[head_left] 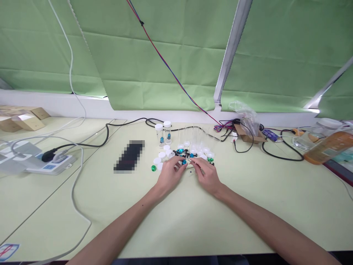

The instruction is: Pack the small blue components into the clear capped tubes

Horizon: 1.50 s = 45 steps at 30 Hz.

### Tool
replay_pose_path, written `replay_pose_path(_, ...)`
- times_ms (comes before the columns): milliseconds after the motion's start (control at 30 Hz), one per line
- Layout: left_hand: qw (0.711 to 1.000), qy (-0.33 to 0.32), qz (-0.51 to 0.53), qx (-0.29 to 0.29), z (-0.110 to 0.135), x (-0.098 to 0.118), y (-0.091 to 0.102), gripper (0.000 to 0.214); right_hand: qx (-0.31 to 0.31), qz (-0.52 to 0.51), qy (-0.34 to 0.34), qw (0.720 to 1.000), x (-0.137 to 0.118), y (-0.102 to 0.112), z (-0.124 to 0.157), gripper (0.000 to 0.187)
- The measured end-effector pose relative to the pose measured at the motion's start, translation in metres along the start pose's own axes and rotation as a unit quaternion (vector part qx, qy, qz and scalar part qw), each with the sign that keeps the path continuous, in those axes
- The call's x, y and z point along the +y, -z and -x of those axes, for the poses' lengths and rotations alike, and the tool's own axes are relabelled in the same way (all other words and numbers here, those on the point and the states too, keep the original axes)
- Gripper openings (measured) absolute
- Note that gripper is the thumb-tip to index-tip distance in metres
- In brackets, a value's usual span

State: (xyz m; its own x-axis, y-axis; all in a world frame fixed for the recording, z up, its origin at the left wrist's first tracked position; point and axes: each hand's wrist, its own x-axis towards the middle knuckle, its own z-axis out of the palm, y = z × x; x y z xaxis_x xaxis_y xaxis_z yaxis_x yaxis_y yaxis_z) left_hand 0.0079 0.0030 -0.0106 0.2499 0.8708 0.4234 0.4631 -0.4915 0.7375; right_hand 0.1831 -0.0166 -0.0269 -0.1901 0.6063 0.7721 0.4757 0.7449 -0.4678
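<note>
My left hand (170,172) is closed, its thumb and fingers pinching a small shiny blue part (184,162). Opposite it, my right hand (207,174) pinches a thin metal rod (189,160) whose end meets the blue part; its exact kind is too small to make out. Just beyond both hands lies a pile of white round caps (157,161), black screw-like pieces and blue parts. Green parts (153,168) sit at either side of the pile. Two clear tubes with white lids (167,132) stand upright behind, blue pieces inside them. More clear tubes (194,135) stand to their right.
A blurred-out dark object (129,156) lies left of the pile. Further left is a power strip (52,165) with plugs and cables. At the back right are a small cardboard box (249,135), tangled wires and an orange bottle (328,147). Small boxes (30,119) stand far left.
</note>
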Motion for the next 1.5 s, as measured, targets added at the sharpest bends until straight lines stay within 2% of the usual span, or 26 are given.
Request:
replay_pose_path(267, 0.998, -0.060, -0.008, -0.006, 0.0005, 0.0008, 0.0006, 0.015, -0.004, -0.001, -0.020, 1.000, -0.0007, -0.0003, -0.0001, 0.026)
replay_pose_path(467, 0.996, -0.077, -0.027, -0.025, 0.0016, 0.0018, 0.0022, 0.019, -0.022, -0.004, -0.043, 0.999, 0.0016, -0.0017, 0.0031, 0.026)
replay_pose_path(600, 0.995, -0.087, -0.034, -0.032, 0.0009, 0.0021, 0.0032, 0.020, -0.031, -0.029, -0.086, 0.995, 0.0003, -0.0023, 0.0040, 0.024)
replay_pose_path(767, 0.993, -0.097, -0.053, -0.040, 0.0012, 0.0005, 0.0030, 0.023, -0.060, -0.135, -0.193, 0.970, -0.0058, -0.0025, 0.0019, 0.021)
replay_pose_path(1000, 0.988, -0.127, -0.079, -0.043, 0.0023, -0.0056, 0.0008, 0.024, -0.070, -0.241, -0.285, 0.925, -0.0081, -0.0018, -0.0012, 0.023)
replay_pose_path(1200, 0.984, -0.140, -0.096, -0.049, 0.0019, -0.0044, 0.0016, 0.026, -0.072, -0.276, -0.310, 0.907, -0.0077, -0.0021, -0.0005, 0.024)
replay_pose_path(1500, 0.983, -0.145, -0.097, -0.048, 0.0016, -0.0049, 0.0015, 0.027, -0.078, -0.281, -0.311, 0.905, -0.0074, -0.0022, 0.0002, 0.024)
